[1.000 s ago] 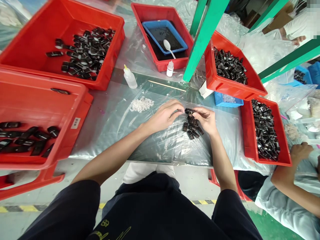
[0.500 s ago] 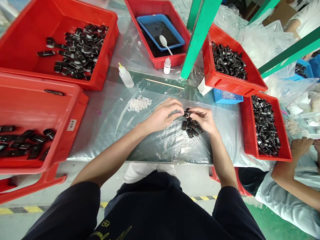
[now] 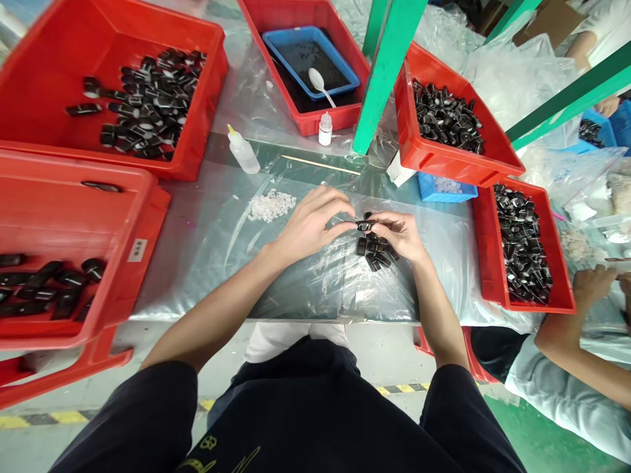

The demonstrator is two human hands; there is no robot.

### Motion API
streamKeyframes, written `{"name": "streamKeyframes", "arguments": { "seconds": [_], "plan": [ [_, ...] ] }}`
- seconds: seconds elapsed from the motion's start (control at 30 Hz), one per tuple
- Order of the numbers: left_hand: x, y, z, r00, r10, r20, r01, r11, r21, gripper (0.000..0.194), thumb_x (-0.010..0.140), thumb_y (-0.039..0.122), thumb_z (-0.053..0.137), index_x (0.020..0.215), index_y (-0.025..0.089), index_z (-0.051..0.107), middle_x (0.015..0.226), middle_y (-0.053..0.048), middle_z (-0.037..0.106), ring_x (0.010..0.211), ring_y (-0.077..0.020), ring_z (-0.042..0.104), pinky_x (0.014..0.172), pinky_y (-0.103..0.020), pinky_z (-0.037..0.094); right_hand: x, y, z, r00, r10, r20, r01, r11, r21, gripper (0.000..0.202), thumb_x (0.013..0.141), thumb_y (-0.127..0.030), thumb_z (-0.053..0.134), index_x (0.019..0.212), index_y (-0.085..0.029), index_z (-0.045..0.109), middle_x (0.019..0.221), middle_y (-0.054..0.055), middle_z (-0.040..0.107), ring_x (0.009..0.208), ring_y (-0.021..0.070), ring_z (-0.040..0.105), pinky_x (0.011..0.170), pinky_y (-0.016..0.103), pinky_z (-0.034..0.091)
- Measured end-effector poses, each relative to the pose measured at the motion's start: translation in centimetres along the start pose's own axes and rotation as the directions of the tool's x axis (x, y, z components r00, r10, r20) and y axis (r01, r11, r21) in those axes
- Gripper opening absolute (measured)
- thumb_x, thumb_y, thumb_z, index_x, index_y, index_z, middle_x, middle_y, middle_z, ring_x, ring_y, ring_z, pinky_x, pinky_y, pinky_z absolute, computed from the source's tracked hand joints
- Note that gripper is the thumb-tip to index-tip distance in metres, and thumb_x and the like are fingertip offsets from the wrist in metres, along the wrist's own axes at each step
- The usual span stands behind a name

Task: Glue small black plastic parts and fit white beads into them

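Observation:
A small dark glossy part [image 3: 363,225] is pinched in the fingers of my right hand [image 3: 400,234], just above a little pile of similar black pieces [image 3: 377,251] on the plastic-covered table. My left hand [image 3: 315,220] reaches the same part from the left, its thumb and forefinger at the part's left end; whether they grip anything small there is too fine to tell. Left of my left hand lies a heap of small whitish translucent bits [image 3: 271,205].
Red bins of black pieces stand left [image 3: 207,98] and right [image 3: 562,276]. Behind are a squeeze bottle [image 3: 243,152], a small white bottle [image 3: 325,130], a thin stick [image 3: 320,165], a blue tray with a spoon [image 3: 316,79] and a green post [image 3: 389,72]. A co-worker's hands [image 3: 594,284] are at right.
My left hand's fingers have shifted slightly and look more spread around the dark part's left end. The part stays in my right hand. The whole view has moved slightly.

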State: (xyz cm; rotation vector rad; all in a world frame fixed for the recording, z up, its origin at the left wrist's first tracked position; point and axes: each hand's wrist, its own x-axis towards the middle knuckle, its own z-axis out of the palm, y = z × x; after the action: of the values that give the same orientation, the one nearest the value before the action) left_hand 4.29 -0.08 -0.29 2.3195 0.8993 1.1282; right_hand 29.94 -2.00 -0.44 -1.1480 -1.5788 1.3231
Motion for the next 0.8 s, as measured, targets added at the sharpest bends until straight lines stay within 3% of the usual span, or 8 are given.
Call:
{"name": "streamKeyframes", "arguments": {
  "seconds": [0.2,0.37,0.43,0.53,0.6,0.67,0.8],
  "plan": [
    [-0.2,0.1,0.0,1.0,-0.003,0.02,0.0,0.995,0.104,0.03,0.104,0.052,0.063,0.105,0.024,0.073,0.109,-0.007,0.074,0.107,-0.0255,0.067,0.098,-0.043,0.051,-0.1,-0.1,0.4,1.0,-0.012,-0.017,0.011,0.999,-0.049,0.047,0.085,-0.068,0.084,0.097,-0.022,0.085,0.087,0.004,0.082,0.075,0.0183,0.072,0.07,0.031,0.057],
    [0.0,0.0,0.0,0.999,-0.039,-0.013,0.04,0.997,0.059,0.033,0.103,0.055,0.064,0.104,0.023,0.072,0.11,-0.007,0.075,0.106,-0.0248,0.067,0.1,-0.043,0.05,-0.2,-0.3,0.3,1.0,-0.03,-0.008,0.03,0.999,-0.04,0.044,0.087,-0.065,0.083,0.1,-0.023,0.085,0.09,0.005,0.083,0.08,0.0202,0.075,0.075,0.033,0.059],
    [0.2,-0.1,-0.8,0.996,-0.089,-0.006,0.089,0.995,0.041,0.033,0.104,0.054,0.063,0.103,0.022,0.072,0.109,-0.007,0.076,0.104,-0.024,0.068,0.098,-0.041,0.051,-0.3,-0.3,-0.3,0.997,-0.065,-0.052,0.062,0.996,-0.062,0.042,0.086,-0.063,0.085,0.1,-0.023,0.085,0.094,0.006,0.084,0.082,0.0203,0.075,0.077,0.033,0.058],
    [0.5,-0.2,-3.0,0.972,-0.222,0.076,0.219,0.975,0.04,0.029,0.105,0.047,0.061,0.1,0.021,0.073,0.097,-0.005,0.077,0.084,-0.0192,0.066,0.083,-0.034,0.051,-0.3,-0.2,-1.9,0.99,-0.082,-0.114,0.065,0.986,-0.151,0.041,0.084,-0.06,0.087,0.101,-0.023,0.084,0.092,0.005,0.082,0.077,0.0181,0.07,0.07,0.032,0.054],
    [0.6,-0.2,-4.9,0.926,-0.316,0.205,0.31,0.949,0.059,0.027,0.1,0.046,0.065,0.095,0.021,0.073,0.086,-0.003,0.076,0.071,-0.0165,0.063,0.072,-0.031,0.046,-0.3,-0.2,-3.0,0.993,-0.062,-0.104,0.037,0.974,-0.225,0.039,0.084,-0.058,0.088,0.101,-0.022,0.083,0.092,0.005,0.082,0.075,0.0172,0.067,0.068,0.031,0.051],
    [0.5,-0.3,-6.4,0.841,-0.387,0.377,0.381,0.92,0.094,0.027,0.094,0.048,0.069,0.088,0.022,0.073,0.076,-0.001,0.074,0.065,-0.0163,0.062,0.067,-0.03,0.043,-0.4,-0.2,-3.9,0.996,-0.045,-0.071,0.022,0.955,-0.297,0.035,0.085,-0.054,0.087,0.099,-0.022,0.083,0.099,0.006,0.082,0.079,0.0181,0.067,0.071,0.032,0.051],
    [0.2,-0.8,-7.7,0.574,-0.485,0.66,0.471,0.855,0.218,0.026,0.081,0.051,0.076,0.082,0.025,0.071,0.066,0.002,0.073,0.057,-0.018,0.061,0.059,-0.03,0.039,-0.4,-0.3,-4.8,0.998,-0.052,-0.022,0.038,0.908,-0.417,0.025,0.089,-0.046,0.083,0.098,-0.022,0.084,0.107,0.008,0.083,0.091,0.0218,0.07,0.079,0.036,0.053]
  ]
}}
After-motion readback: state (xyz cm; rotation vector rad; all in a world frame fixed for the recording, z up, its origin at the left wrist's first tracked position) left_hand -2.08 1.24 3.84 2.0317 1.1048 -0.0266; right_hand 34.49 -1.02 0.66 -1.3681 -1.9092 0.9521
